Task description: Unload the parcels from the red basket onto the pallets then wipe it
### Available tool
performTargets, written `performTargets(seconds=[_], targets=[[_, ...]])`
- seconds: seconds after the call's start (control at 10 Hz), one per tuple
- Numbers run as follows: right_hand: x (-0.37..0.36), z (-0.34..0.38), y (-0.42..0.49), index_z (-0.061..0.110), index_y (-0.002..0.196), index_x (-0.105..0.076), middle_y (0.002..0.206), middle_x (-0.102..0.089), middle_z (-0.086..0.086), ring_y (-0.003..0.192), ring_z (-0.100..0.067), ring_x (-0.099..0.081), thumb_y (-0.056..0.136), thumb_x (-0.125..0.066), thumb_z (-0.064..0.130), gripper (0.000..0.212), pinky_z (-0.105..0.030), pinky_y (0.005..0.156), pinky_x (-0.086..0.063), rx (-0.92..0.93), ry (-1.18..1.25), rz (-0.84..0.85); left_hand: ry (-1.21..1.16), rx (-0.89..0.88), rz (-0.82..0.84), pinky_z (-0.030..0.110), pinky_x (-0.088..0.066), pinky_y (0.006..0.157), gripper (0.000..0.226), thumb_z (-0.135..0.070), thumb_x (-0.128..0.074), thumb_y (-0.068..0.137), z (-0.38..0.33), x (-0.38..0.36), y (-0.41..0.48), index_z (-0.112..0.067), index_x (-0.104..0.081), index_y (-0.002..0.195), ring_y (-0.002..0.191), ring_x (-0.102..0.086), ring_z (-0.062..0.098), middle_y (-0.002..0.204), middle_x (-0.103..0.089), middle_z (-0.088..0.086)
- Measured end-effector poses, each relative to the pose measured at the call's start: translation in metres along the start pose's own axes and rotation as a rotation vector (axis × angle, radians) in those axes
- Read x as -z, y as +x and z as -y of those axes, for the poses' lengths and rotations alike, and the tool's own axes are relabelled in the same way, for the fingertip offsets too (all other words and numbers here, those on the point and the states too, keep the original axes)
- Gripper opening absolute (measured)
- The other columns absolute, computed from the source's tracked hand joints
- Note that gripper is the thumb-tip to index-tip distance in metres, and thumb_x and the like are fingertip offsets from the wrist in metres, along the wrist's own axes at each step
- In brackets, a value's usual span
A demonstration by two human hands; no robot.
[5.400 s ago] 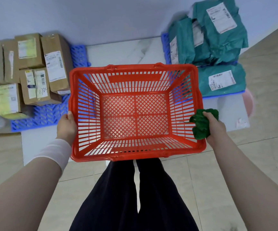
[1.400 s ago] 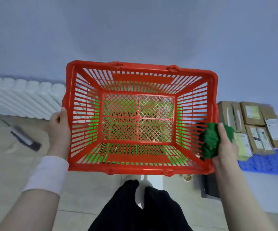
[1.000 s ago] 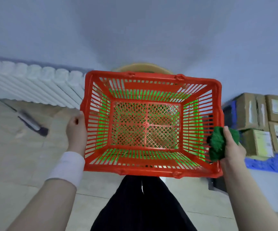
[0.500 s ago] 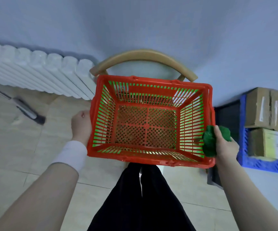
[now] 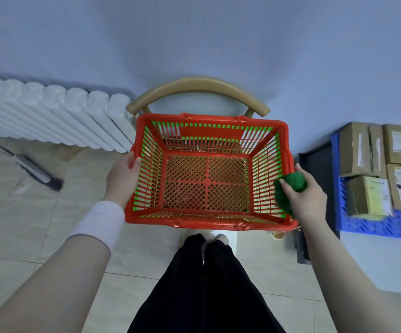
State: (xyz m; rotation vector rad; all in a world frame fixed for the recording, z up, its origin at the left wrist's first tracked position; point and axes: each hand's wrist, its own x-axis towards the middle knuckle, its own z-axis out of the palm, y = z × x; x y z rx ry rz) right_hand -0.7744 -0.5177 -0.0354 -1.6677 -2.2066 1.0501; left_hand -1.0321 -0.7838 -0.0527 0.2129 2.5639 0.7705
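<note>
At centre: empty red slatted plastic basket, held level above wooden chair.
Left hand: clamped on 9 o'clock wall, steadying.
Right hand: closed around crumpled green cloth, pressing 3 o'clock rim.
Cardboard parcels: on blue pallet, 3 o'clock.

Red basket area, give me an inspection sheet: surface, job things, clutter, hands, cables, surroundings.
Surface: beige tiled floor.
Job's things: red basket empty, held above a wooden chair; cardboard parcels on blue pallet; green cloth.
Clutter: grey tool lying on the floor.
Hands: left hand grips the basket's left rim; right hand holds the cloth against the right rim.
Cables: nothing seen.
Surroundings: white radiator, pale wall.
</note>
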Motion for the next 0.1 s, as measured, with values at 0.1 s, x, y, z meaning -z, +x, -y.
performTargets(seconds=[0.1], targets=[[0.0128, 0.0174, -0.0098, 0.035, 0.123, -0.053, 0.110, -0.067, -0.005, 0.103, -0.027, -0.060, 0.079, -0.067, 0.038, 0.046, -0.031, 0.074, -0.045, 0.111, -0.131, 0.042, 0.088, -0.080, -0.044, 0.043, -0.041, 0.100, 0.041, -0.033, -0.039, 0.096, -0.0192, 0.0119, -0.0128, -0.019, -0.049, 0.133, 0.120, -0.052, 0.030, 0.131, -0.058, 0.009]])
